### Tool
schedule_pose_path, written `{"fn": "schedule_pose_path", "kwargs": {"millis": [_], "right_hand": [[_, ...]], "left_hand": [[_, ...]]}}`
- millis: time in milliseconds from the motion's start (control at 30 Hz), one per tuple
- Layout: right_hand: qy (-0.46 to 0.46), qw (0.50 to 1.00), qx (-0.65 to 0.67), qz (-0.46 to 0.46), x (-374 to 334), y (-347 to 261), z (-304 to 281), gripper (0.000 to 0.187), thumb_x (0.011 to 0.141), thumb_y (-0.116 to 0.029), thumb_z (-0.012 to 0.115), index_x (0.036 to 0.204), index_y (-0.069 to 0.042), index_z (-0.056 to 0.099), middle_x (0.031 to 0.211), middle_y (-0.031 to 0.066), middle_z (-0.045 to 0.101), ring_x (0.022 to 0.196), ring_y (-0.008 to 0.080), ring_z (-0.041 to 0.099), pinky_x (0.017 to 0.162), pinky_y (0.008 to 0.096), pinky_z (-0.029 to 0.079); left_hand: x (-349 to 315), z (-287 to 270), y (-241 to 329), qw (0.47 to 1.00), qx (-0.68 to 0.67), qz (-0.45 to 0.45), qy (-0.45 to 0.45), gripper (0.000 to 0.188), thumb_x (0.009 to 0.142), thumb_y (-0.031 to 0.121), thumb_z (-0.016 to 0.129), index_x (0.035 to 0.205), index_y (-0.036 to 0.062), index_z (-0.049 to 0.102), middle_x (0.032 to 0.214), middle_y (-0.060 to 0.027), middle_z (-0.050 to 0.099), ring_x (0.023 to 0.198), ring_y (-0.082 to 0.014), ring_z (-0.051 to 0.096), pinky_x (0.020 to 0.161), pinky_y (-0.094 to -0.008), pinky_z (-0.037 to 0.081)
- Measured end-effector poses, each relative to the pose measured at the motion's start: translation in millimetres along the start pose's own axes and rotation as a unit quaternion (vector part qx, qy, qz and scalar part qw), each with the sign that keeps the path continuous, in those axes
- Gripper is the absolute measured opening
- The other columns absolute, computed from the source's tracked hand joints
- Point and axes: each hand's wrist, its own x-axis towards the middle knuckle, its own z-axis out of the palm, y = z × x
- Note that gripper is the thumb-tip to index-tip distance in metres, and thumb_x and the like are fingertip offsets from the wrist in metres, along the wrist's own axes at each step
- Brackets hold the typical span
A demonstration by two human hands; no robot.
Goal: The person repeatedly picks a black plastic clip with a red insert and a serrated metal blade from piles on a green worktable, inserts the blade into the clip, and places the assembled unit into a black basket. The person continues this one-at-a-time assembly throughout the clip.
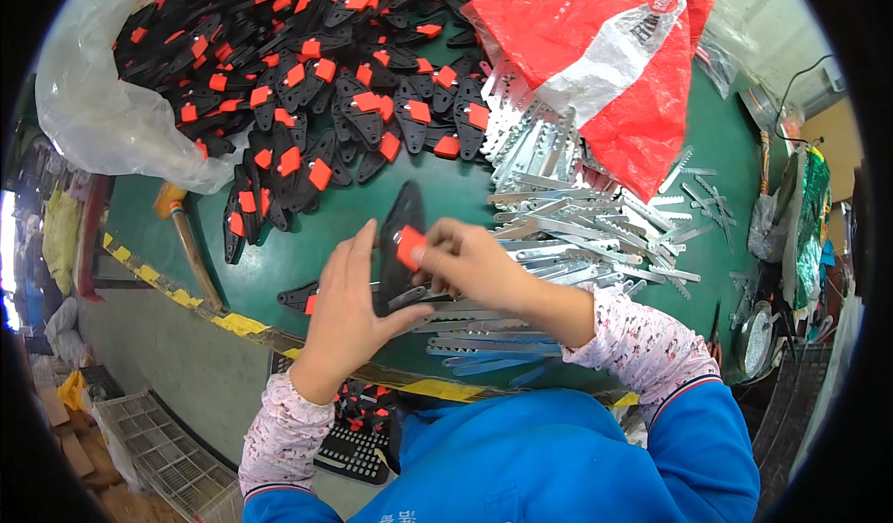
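Note:
Between my two hands, a black plastic piece with a red tab (406, 214) is held tilted above the green table. My left hand (342, 304) grips its lower left side, thumb in front and fingers stretched up along it. Closed around the red tab from the right, my right hand (474, 264) has its thumb and bent fingers on the piece. A silver strip shows at the piece's lower end, though the hands partly hide how they meet. Beside my left hand lies another black piece with a red tab (299, 296). Many notched metal strips (577, 230) lie loosely piled beyond my right hand.
A big heap of black pieces with red tabs (358, 105) covers the table's far side. A red and white bag (614, 77) lies over the strips. A wooden-handled hammer (193, 249) rests at left, near the yellow-and-black taped edge (237, 324). A wire basket (167, 453) stands below.

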Motion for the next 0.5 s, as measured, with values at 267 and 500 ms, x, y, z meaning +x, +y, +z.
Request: {"fn": "schedule_pose_path", "kwargs": {"millis": [267,500], "right_hand": [[0.145,0.679,-0.637,-0.335,-25,-7,-124,0.04,0.08,-0.006,0.07,0.12,-0.008,0.066,0.114,0.0094,0.065,0.105,0.0298,0.063,0.09,0.0432,0.053],[0.184,0.593,-0.705,-0.343,4,13,-155,0.018,0.079,-0.008,0.066,0.097,-0.008,0.067,0.105,0.0092,0.058,0.098,0.0262,0.061,0.086,0.0367,0.055]], "left_hand": [[13,-6,-5,1.0,0.011,-0.019,0.003,0.062,0.084,0.002,0.074,0.142,0.0046,0.052,0.12,-0.0204,0.055,0.104,-0.0442,0.062,0.089,-0.0479,0.053],[1,-6,-31,0.995,0.029,-0.093,-0.011,0.07,0.091,0.012,0.074,0.152,-0.0025,0.044,0.124,-0.021,0.051,0.115,-0.0412,0.057,0.101,-0.0468,0.048]]}}
